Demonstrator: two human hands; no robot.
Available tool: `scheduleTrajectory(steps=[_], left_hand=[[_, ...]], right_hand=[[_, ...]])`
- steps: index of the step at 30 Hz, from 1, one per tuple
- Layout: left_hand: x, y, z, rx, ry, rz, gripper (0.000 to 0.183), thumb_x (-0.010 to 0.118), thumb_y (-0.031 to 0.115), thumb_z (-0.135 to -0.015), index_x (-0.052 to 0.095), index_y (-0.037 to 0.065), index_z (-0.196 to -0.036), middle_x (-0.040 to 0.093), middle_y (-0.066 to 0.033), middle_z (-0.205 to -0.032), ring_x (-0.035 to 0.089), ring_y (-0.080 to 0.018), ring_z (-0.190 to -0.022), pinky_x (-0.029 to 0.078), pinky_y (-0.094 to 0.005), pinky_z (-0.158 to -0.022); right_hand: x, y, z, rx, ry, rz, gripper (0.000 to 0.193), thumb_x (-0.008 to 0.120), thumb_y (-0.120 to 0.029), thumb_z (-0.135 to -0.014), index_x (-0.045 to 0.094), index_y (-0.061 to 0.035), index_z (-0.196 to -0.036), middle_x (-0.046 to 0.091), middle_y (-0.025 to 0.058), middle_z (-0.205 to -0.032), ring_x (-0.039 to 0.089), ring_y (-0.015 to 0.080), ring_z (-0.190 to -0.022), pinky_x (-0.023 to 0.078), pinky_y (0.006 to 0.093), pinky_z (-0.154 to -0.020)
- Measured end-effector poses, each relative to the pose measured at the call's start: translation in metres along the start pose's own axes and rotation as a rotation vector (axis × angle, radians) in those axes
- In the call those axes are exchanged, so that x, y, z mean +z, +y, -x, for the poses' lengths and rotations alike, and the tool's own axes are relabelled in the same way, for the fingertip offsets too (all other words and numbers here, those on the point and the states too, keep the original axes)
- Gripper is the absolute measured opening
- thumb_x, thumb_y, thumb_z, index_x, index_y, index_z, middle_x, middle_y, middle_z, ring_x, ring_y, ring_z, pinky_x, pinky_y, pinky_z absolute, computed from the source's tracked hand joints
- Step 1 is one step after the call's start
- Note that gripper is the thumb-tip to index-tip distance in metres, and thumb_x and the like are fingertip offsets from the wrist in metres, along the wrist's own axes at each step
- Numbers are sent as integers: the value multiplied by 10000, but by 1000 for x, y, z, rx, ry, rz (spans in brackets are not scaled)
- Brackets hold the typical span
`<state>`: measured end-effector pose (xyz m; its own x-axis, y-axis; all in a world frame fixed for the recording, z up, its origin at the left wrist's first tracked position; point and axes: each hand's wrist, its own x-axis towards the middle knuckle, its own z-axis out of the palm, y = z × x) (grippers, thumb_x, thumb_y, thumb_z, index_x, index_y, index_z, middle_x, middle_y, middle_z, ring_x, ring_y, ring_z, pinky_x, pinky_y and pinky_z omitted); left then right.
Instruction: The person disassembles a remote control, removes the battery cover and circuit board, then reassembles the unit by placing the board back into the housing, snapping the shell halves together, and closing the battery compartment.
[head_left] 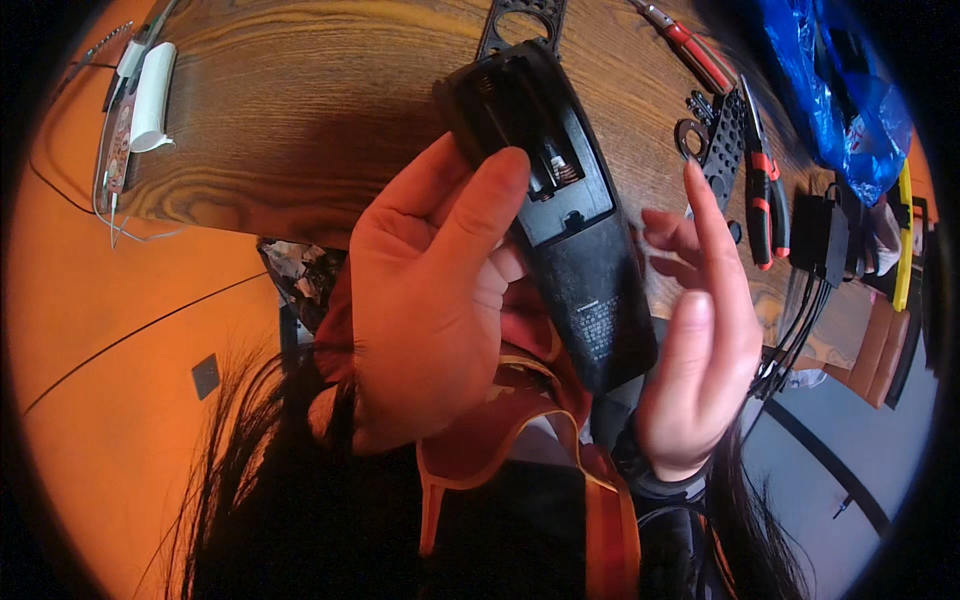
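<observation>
A: What is being held?
B: A black handset-like device [592, 290], its battery compartment [512, 105] uncovered, with a metal spring [567, 172] visible inside. It is held up at the near edge of the wooden table [320, 70], its upper end over the tabletop.

A: And the 2 hands?
B: The left hand [430, 270] grips the device's left side, thumb on the facing surface, fingers behind. The right hand [712, 335], by the table's near edge, is wide, fingers spread; I cannot tell whether a fingertip touches the device.

A: What else is there?
B: On the table's right side, pliers [760, 205] with red-and-black handles; at its far right corner, a blue plastic bag [812, 90]; at its left end, a white rounded object [153, 95].
</observation>
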<state>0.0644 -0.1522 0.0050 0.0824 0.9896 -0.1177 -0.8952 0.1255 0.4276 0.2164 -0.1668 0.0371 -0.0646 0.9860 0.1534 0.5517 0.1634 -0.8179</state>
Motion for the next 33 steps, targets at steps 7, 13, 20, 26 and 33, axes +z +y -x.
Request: scheduleTrajectory(steps=[7, 13, 20, 26, 33], left_hand=[[13, 2, 8, 49, -46, -381, 339, 504, 91, -922, 486, -51, -1229, 604, -181, -1126, 608, -253, -1015, 485, -393, -892], [16, 5, 13, 81, -142, -485, 389, 513, 48, -859, 482, -57, -1233, 583, -200, -1164, 591, -278, -1047, 454, -422, -930], [16, 0, 16, 89, -164, -202, 442, 522, -75, -827, 463, -70, -1265, 582, -198, -1185, 566, -246, -1106, 417, -381, -976], [13, 2, 17, 116, -172, -424, 425, 503, 52, -818, 479, -62, -1226, 578, -207, -1173, 597, -270, -1033, 442, -413, -936], [18, 9, 13, -100, -38, -444, 381, 495, 105, -880, 479, -74, -1216, 599, -200, -1132, 606, -250, -1009, 458, -379, -915]], right_hand=[[-3, 8, 5, 176, -108, -887, 430, 604, -40, -853, 471, 125, -1227, 635, 181, -1055, 611, 203, -975, 464, 315, -899], [1, 2, 4, 240, -42, -912, 328, 701, 7, -784, 573, 67, -1080, 657, 113, -955, 617, 137, -871, 495, 269, -789], [-1, -5, 5, 279, 11, -825, 317, 725, 7, -764, 586, 42, -1047, 650, 86, -942, 604, 113, -849, 473, 261, -787], [-2, -4, 5, 266, -25, -835, 300, 716, 19, -765, 578, 44, -1030, 652, 84, -920, 609, 113, -837, 476, 258, -780], [-1, -2, 5, 343, -67, -1041, 245, 701, 45, -764, 543, 25, -950, 660, 104, -886, 620, 110, -803, 492, 249, -752]])
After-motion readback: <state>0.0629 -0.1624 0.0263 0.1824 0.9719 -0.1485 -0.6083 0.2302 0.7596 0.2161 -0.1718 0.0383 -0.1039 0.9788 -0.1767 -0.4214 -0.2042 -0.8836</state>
